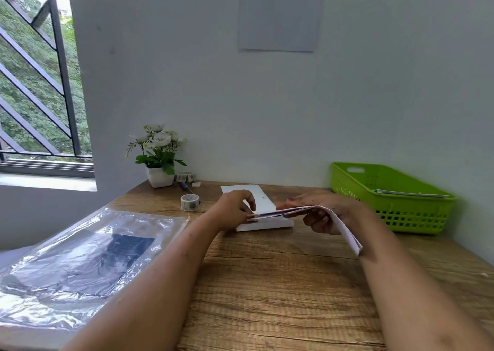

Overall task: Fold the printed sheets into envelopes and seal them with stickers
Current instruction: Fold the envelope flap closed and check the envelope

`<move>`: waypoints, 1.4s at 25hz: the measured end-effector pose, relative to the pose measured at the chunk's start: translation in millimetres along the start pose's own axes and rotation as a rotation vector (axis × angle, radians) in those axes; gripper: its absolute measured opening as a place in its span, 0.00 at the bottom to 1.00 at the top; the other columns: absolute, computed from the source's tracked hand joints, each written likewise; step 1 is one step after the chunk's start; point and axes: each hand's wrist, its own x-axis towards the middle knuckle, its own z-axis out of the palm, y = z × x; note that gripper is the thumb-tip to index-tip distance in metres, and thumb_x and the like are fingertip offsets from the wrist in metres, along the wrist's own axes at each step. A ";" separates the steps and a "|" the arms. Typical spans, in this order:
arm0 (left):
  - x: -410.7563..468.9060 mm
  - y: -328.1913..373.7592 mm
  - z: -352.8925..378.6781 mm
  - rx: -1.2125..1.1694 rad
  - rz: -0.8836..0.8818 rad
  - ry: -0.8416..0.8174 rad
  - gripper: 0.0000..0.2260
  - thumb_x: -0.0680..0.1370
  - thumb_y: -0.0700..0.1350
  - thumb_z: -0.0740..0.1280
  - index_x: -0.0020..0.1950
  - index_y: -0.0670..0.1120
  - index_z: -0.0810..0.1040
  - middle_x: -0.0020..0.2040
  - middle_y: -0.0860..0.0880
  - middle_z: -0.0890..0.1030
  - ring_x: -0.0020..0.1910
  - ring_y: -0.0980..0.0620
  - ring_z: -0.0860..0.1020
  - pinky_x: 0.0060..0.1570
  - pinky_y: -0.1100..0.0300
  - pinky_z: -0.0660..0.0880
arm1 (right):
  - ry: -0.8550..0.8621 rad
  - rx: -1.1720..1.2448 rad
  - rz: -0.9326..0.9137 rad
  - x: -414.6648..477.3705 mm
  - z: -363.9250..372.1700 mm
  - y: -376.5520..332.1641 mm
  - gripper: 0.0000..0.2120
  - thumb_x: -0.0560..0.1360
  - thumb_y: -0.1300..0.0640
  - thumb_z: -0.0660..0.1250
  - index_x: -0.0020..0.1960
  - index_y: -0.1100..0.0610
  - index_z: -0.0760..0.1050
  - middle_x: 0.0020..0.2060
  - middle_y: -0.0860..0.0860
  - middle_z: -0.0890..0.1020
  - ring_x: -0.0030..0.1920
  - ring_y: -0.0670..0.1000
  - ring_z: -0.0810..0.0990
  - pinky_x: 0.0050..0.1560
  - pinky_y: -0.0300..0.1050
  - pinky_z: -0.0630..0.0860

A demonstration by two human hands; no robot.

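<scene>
Crosswise lies the folded sheet (339, 225) — left hand (232, 211), right hand (320, 199) fingers pinching its ends.

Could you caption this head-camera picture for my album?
Left hand and right hand hold a folded white paper sheet above a wooden table, a green plastic basket at the right.

A pale, plain wall (187, 83) fills most of the view, and a side wall (454, 110) closes the room on the right. A white paper notice (279, 16) hangs high up, its print too small to read. At the left, daylight comes in through a window (34, 70) barred by a dark metal grille (62, 56) with slanted bars. Green foliage (37, 52) shows outside. A light sill (48, 183) runs beneath it. The wood-grain tabletop (280, 284) stands against both walls.
</scene>
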 end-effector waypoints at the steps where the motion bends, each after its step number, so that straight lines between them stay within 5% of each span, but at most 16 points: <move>1: -0.5 0.2 -0.2 -0.017 0.010 -0.016 0.07 0.75 0.37 0.69 0.47 0.48 0.75 0.43 0.50 0.82 0.44 0.56 0.80 0.46 0.61 0.76 | 0.013 -0.003 0.030 0.5 -1.7 0.9 0.11 0.79 0.56 0.63 0.55 0.61 0.79 0.41 0.51 0.82 0.19 0.40 0.58 0.18 0.28 0.54; 6: -1.2 5.4 -0.2 0.041 0.086 -0.115 0.08 0.74 0.34 0.67 0.46 0.46 0.81 0.44 0.50 0.82 0.46 0.55 0.79 0.48 0.67 0.74 | 0.093 -0.018 0.125 -4.0 -18.2 5.8 0.10 0.77 0.64 0.62 0.52 0.61 0.81 0.36 0.53 0.81 0.18 0.40 0.58 0.18 0.28 0.53; 8: -1.8 6.9 0.6 0.103 0.108 -0.121 0.09 0.75 0.35 0.66 0.50 0.46 0.83 0.48 0.50 0.82 0.43 0.59 0.76 0.43 0.72 0.70 | 0.140 -0.033 0.143 -8.7 -24.4 7.6 0.12 0.76 0.65 0.62 0.43 0.60 0.84 0.33 0.53 0.82 0.18 0.40 0.59 0.18 0.28 0.53; 12: -2.3 12.9 2.1 0.252 0.154 -0.094 0.12 0.77 0.36 0.64 0.53 0.49 0.84 0.54 0.50 0.82 0.40 0.60 0.73 0.45 0.66 0.69 | 0.117 0.108 0.097 -19.3 -30.8 14.3 0.18 0.75 0.64 0.60 0.31 0.60 0.83 0.24 0.51 0.76 0.16 0.40 0.63 0.16 0.29 0.56; 15: -2.9 12.6 0.4 0.288 0.164 -0.081 0.12 0.74 0.39 0.70 0.55 0.49 0.83 0.54 0.51 0.82 0.46 0.57 0.75 0.48 0.65 0.70 | 0.080 0.203 0.075 -14.5 -25.0 11.6 0.09 0.75 0.65 0.61 0.45 0.63 0.80 0.29 0.53 0.79 0.16 0.41 0.62 0.14 0.29 0.57; 18: -3.6 11.0 0.1 0.243 0.159 -0.059 0.13 0.71 0.41 0.73 0.55 0.49 0.83 0.54 0.50 0.82 0.47 0.55 0.76 0.49 0.62 0.74 | 0.065 0.075 0.111 -4.7 -17.3 7.7 0.13 0.79 0.63 0.58 0.60 0.63 0.76 0.33 0.52 0.82 0.17 0.41 0.59 0.14 0.29 0.56; 22: -3.0 8.8 0.4 0.206 0.159 -0.046 0.13 0.71 0.40 0.74 0.55 0.49 0.83 0.56 0.49 0.81 0.49 0.54 0.78 0.54 0.59 0.76 | -0.027 0.016 0.113 -10.7 -9.6 7.9 0.11 0.81 0.61 0.57 0.50 0.61 0.77 0.24 0.47 0.76 0.17 0.41 0.59 0.16 0.28 0.54; 26: -4.5 9.4 -0.4 0.193 0.152 -0.082 0.15 0.71 0.37 0.72 0.56 0.49 0.83 0.56 0.50 0.81 0.48 0.56 0.77 0.51 0.61 0.76 | 0.055 -0.050 0.047 -10.6 -9.7 11.5 0.10 0.76 0.61 0.65 0.56 0.64 0.78 0.23 0.45 0.74 0.20 0.41 0.58 0.18 0.30 0.52; 31: -4.6 9.9 -0.9 0.176 0.139 -0.085 0.15 0.71 0.40 0.73 0.56 0.52 0.83 0.56 0.51 0.80 0.49 0.55 0.76 0.51 0.62 0.73 | 0.208 -0.155 -0.041 -5.5 -11.1 14.0 0.08 0.73 0.60 0.69 0.52 0.60 0.80 0.25 0.46 0.76 0.20 0.42 0.69 0.20 0.33 0.64; 35: -5.8 10.5 -0.4 0.165 0.136 -0.097 0.16 0.71 0.38 0.72 0.56 0.52 0.83 0.53 0.52 0.79 0.50 0.54 0.77 0.48 0.61 0.75 | 0.456 -0.478 -0.029 15.5 10.3 9.9 0.14 0.73 0.47 0.69 0.47 0.59 0.76 0.39 0.54 0.80 0.34 0.48 0.76 0.33 0.40 0.68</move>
